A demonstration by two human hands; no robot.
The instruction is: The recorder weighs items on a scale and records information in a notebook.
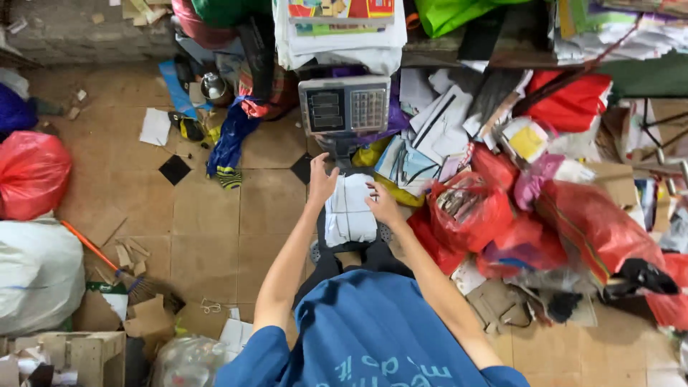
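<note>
Seen from above, a person in a blue shirt leans over a white stack of paper point(350, 209) lying flat on a scale platform point(349, 247) on the tiled floor. The left hand point(322, 180) presses against the stack's upper left corner, fingers spread and pointing up toward the scale's grey display unit point(345, 106), which stands just beyond the stack. The right hand point(382, 203) rests on the stack's right edge, fingers curled over the side. Both hands touch the paper; neither appears to close around it, though the view is too small to be sure of the right hand's fingers. The stack sits between the two hands, directly in front of the person's body.

To the right, red plastic bags point(469, 211) stuffed with scrap lie just beside the stack, with loose papers and books point(437, 118) piled behind them. To the left are a red sack point(32, 174), a white sack point(36, 276) and a broom point(122, 269).
</note>
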